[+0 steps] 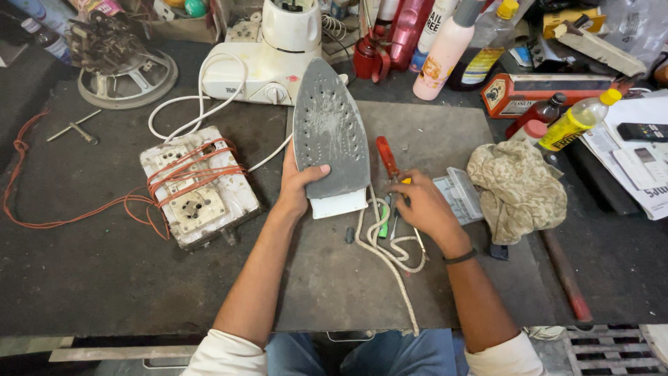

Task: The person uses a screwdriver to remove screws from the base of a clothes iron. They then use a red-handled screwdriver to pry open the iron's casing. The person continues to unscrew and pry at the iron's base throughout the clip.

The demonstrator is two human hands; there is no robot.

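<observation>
My left hand [298, 186] holds a clothes iron [328, 136] upright on its heel, its grey soleplate with steam holes facing me. The thumb lies across the lower soleplate. The iron's white braided cord [384, 248] loops on the mat below it. My right hand [422, 204] rests on the mat to the iron's right, fingers closed over small tools, among them a yellow-tipped one and a green-handled screwdriver [384, 224]. A red-handled tool [386, 156] lies just above that hand.
A white switchboard wound with orange wire [197, 184] sits left. A white mixer base [268, 66] stands behind the iron. Bottles [445, 49] and boxes crowd the back right. A beige cloth [516, 186] and a clear plastic case [459, 195] lie right.
</observation>
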